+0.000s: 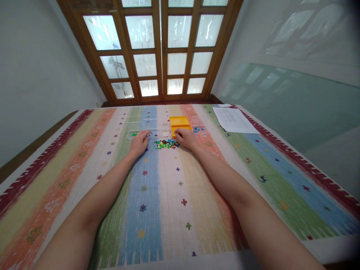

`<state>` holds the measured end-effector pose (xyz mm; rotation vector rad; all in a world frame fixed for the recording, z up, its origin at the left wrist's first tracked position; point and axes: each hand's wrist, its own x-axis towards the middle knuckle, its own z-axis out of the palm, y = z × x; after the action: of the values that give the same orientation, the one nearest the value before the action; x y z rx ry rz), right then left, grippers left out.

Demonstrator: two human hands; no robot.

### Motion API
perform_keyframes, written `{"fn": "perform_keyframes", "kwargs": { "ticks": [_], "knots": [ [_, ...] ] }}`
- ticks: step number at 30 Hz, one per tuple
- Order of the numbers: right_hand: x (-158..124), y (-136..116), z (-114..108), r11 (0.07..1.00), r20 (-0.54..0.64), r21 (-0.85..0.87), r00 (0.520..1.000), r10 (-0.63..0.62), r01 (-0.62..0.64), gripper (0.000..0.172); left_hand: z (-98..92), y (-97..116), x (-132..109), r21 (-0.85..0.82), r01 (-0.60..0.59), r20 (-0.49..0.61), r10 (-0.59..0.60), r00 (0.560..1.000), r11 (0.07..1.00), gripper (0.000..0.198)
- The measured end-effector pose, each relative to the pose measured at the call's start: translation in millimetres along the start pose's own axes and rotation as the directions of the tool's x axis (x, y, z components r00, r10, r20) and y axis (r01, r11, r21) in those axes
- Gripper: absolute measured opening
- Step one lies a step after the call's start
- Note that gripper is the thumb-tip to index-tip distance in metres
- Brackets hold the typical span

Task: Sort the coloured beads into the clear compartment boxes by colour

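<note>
My left hand (140, 141) rests at the front of a clear plastic box, its fingers drawn together by a few small dark pieces (155, 135). Green pieces (134, 134) lie in the left part of that box. My right hand (185, 138) is curled over the front of an open orange box (180, 121); whatever its fingers pinch is too small to make out. Between the hands spreads a pile of tiny pieces (166, 144) in green, yellow, red and blue. Right of the orange box, blue pieces (198, 129) sit in another clear box.
A striped, patterned tablecloth (168, 225) covers the table. Printed paper sheets (234, 120) lie at the far right. Beyond the table stand wooden glass-paned doors (161, 48), and a glass panel (281, 101) leans along the right wall.
</note>
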<state>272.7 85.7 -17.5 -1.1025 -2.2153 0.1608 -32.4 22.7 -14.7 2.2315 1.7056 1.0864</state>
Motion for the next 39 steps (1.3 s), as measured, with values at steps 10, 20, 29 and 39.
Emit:
{"fn": "perform_keyframes", "kwargs": {
  "ticks": [10, 20, 29, 39],
  "knots": [
    [0.2, -3.4, -2.7, 1.000, 0.010, 0.005, 1.000, 0.009, -0.009, 0.018, -3.1, 3.8, -1.2, 0.071, -0.090, 0.191, 0.075, 0.979, 0.993, 0.025],
    [-0.6, -4.1, -3.2, 1.000, 0.002, 0.018, 1.000, 0.005, -0.005, 0.020, -10.7, 7.3, -2.7, 0.004, -0.243, 0.370, 0.224, 0.901, 0.970, 0.020],
    [-0.7, -0.4, 0.0, 0.999, -0.004, 0.040, 1.000, -0.012, 0.012, 0.017, -11.6, 8.9, -1.6, 0.080, -0.187, 0.256, 0.161, 0.953, 0.979, 0.017],
    [-0.6, 0.0, 1.5, 0.999, -0.023, 0.025, 0.999, -0.022, 0.023, 0.017, -23.1, -26.4, 5.4, 0.240, 0.309, -0.169, -0.273, 0.947, 0.920, 0.017]
  ]
}}
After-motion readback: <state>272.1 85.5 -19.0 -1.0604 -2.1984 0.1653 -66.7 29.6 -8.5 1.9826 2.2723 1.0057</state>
